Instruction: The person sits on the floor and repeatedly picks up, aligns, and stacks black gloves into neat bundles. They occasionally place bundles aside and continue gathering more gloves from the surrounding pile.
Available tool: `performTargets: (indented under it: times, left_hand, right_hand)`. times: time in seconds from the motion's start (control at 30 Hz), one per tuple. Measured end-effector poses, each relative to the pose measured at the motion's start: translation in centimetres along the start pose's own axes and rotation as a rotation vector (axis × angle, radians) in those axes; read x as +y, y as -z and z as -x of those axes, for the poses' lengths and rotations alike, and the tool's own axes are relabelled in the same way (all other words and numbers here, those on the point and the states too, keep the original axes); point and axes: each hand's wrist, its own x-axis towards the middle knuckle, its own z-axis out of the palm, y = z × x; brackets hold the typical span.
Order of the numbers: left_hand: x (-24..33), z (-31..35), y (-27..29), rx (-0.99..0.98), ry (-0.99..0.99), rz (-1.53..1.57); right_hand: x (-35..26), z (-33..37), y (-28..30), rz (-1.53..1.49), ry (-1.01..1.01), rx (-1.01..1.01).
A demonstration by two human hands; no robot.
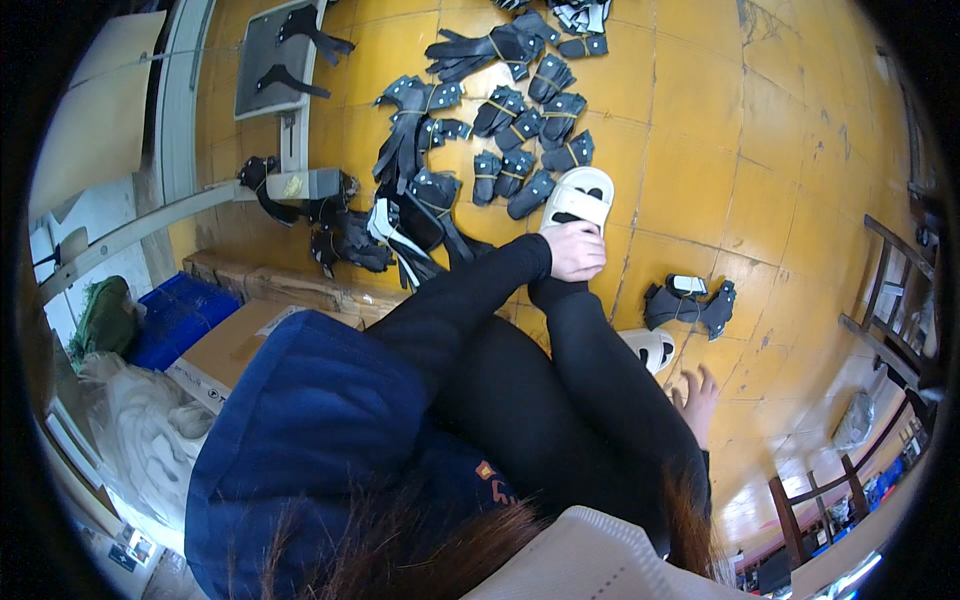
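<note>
My left hand is closed, its fingers bent together over the ankle end of a cream slipper; what lies under them is hidden. The black-sleeved left arm crosses over my bent leg in black trousers. Out to the right, my right hand hangs low with its fingers spread and nothing in them. It is nearest to the other cream slipper. Just beyond that slipper lies a bundle of dark, flat curved pieces with a white item on top.
Many banded bundles of dark pieces lie on the yellow tiled floor ahead. At left stand a metal frame, a cardboard box, a blue crate and a clear plastic bag. Wooden chairs stand at right.
</note>
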Motion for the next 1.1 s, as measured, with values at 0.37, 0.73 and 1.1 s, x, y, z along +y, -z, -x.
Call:
performTargets:
  times: [0.37, 0.73, 1.1]
  left_hand:
    - [0.2, -0.1, -0.5, 0.138, -0.045, -0.056]
    - [2.5, 5.7, 5.6, 0.233, 0.378, 0.016]
    - [7.1, 48.9, 24.1, -0.484, 1.571, -0.271]
  right_hand:
    - [-9.7, -2.1, -3.9, 0.078, 0.093, -0.323]
    - [-26.4, -16.5, -5.8, 0.288, 0.306, -0.41]
    - [-28.5, -16.3, -6.8, 0.285, 0.253, -0.358]
